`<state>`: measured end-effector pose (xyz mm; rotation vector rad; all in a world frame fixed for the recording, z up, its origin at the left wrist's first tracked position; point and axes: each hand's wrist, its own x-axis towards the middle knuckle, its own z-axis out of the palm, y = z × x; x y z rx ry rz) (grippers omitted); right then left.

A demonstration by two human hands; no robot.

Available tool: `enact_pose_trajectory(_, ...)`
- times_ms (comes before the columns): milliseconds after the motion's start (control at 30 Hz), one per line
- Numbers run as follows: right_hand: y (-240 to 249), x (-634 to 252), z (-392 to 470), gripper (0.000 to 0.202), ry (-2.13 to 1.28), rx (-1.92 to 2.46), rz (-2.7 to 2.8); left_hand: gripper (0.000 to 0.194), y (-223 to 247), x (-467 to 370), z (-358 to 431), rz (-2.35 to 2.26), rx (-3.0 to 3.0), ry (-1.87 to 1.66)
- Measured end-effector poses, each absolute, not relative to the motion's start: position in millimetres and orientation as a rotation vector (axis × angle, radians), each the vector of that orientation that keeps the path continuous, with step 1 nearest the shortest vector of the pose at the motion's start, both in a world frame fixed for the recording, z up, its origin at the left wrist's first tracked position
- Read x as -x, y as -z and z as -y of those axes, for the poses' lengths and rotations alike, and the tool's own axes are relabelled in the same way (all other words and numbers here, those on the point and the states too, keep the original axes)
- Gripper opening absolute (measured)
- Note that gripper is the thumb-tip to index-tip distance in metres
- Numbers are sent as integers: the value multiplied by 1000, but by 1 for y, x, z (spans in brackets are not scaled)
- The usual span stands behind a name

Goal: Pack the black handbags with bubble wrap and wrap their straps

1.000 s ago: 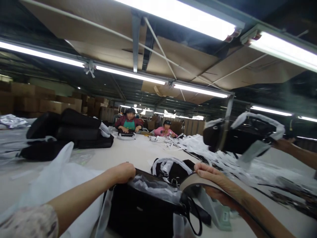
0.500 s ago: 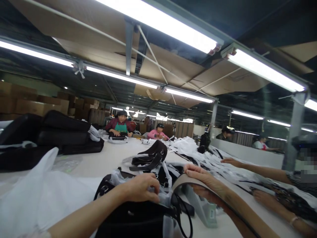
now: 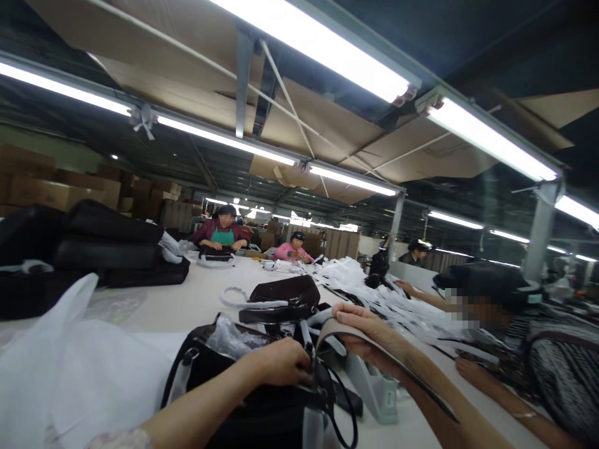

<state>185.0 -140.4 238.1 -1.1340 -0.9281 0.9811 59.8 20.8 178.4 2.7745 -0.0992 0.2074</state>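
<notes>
A dark handbag [image 3: 253, 418] lies on the white table in front of me, with clear plastic [image 3: 234, 338] bulging from its opening. My left hand [image 3: 286, 363] is closed at the bag's upper edge; what its fingers hold is hidden. My right hand [image 3: 358, 321] is closed on a wide strap [image 3: 337, 330], brown-grey on its upper face, that arches from the bag and trails along my forearm. A thin black cord [image 3: 352, 405] loops beside the bag. Beyond my hands sits another dark bag [image 3: 285, 292] with a wrapped handle.
Black bags [image 3: 107, 249] are piled at the left, near white sheeting [image 3: 79, 368]. A pale green dispenser [image 3: 377, 390] stands right of the bag. White strips [image 3: 346, 277] heap behind. Another person's hand [image 3: 472, 371] rests at the right; two people sit across the table.
My left hand has moved right and closed at the bag's edge. The dark bag beyond has shifted and now shows its broad side. The person at the right has leaned in over the table.
</notes>
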Motion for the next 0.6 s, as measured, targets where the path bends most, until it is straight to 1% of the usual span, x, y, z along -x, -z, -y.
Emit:
enact_pose_trajectory(67, -240, -179, 130, 40, -982, 1124, 908, 9, -191, -42, -31, -14, -2844, -279)
enact_pose_trajectory(133, -239, -175, 120, 38, -990, 1113, 905, 14, -199, -17, -50, -209, -2933, -369)
enact_pose_trajectory(233, -235, -171, 109, 36, -1022, 1069, 899, 18, -197, 19, -80, -461, -3028, -365)
enact_pose_trajectory(333, -229, -168, 95, 34, -1056, 1018, 879, 21, -181, 34, -98, -481, -3050, -200)
enact_pose_trajectory(433, -212, -158, 72, 31, -1076, 1046, 841, 22, -168, 28, -95, -460, -3057, -101)
enact_pose_trajectory(500, -195, -145, 54, 29, -1070, 1112, 819, 24, -170, 22, -87, -473, -3076, -144)
enact_pose_trajectory(600, -172, -126, 36, 29, -1060, 1218, 827, 29, -185, 28, -72, -483, -3102, -263)
